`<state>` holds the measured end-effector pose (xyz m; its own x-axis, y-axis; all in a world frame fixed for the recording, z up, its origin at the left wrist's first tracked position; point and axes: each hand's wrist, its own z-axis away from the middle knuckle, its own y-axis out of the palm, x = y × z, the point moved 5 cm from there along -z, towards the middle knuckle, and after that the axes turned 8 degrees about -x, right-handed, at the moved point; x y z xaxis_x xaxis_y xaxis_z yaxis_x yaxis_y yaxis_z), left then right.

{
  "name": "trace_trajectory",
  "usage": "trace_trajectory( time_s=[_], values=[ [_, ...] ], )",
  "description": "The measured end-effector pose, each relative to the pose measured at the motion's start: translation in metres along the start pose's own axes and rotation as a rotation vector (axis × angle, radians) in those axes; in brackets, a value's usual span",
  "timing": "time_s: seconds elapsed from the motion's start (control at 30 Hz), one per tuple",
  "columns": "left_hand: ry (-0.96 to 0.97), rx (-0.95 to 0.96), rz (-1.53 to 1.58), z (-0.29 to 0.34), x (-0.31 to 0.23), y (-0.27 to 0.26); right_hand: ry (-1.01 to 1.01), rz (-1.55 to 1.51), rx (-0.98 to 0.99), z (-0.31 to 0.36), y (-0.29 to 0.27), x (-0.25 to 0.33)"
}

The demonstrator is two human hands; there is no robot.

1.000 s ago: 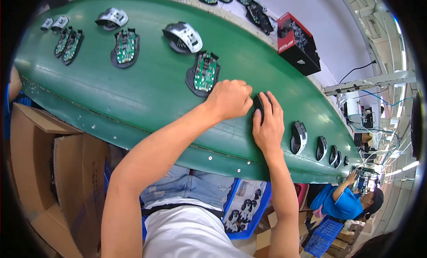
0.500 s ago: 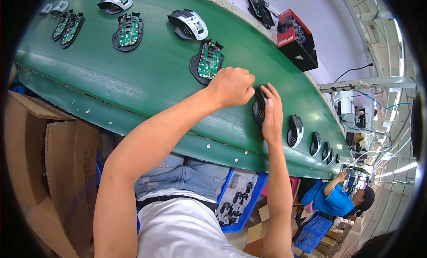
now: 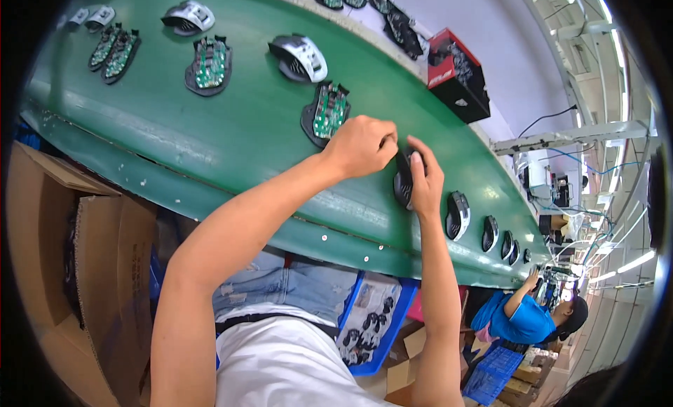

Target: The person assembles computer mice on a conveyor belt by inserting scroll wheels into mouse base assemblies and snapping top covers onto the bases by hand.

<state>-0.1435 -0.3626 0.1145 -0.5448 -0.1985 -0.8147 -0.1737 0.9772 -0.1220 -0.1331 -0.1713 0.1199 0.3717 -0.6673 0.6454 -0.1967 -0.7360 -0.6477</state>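
My right hand (image 3: 425, 182) lies along a dark computer mouse (image 3: 402, 180) on the green belt, thumb and fingers around its upper end. Close to that mouse's top is my left hand (image 3: 361, 146), curled into a loose fist above the belt; whatever it may hold is hidden. Left of the fist sits an opened mouse base (image 3: 328, 112) with a green circuit board, partly covered by the hand. Just beyond that base, a black and white mouse shell (image 3: 298, 58) rests on the belt.
More circuit-board bases (image 3: 209, 65) and shells (image 3: 188, 18) lie to the left. Assembled mice (image 3: 458, 215) line up rightward, toward a co-worker in blue (image 3: 522, 316). A red and black box (image 3: 458, 76) stands on the far ledge. Cardboard boxes (image 3: 112, 281) and a blue tray (image 3: 375, 323) are below.
My left fist has loosened and turned a little beside the mouse. My right hand stays on the mouse, its fingers now more bent. The belt items appear slightly lower in view.
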Motion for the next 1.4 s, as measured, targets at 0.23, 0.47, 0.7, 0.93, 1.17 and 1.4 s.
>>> trace_trajectory(
  time_s=[0.23,0.47,0.7,0.93,1.17,1.4],
  values=[
    [0.020,-0.021,-0.011,0.004,0.003,-0.007,-0.090,0.193,-0.070,0.004,0.004,0.015],
    [0.137,0.015,-0.093,0.004,-0.001,-0.006,-0.108,0.233,-0.131,0.023,-0.001,0.021],
    [0.194,0.037,-0.101,0.004,-0.011,-0.007,-0.109,0.243,-0.154,0.021,-0.002,0.023],
    [-0.195,0.104,0.185,-0.005,-0.003,-0.011,-0.121,0.245,-0.148,0.021,-0.006,0.023],
    [-0.732,0.323,0.750,0.001,0.008,-0.005,-0.232,0.065,-0.251,0.019,-0.002,0.085],
    [-0.731,0.363,0.854,0.000,0.014,-0.013,-0.168,-0.223,-0.127,-0.016,0.038,0.102]
  ],
)
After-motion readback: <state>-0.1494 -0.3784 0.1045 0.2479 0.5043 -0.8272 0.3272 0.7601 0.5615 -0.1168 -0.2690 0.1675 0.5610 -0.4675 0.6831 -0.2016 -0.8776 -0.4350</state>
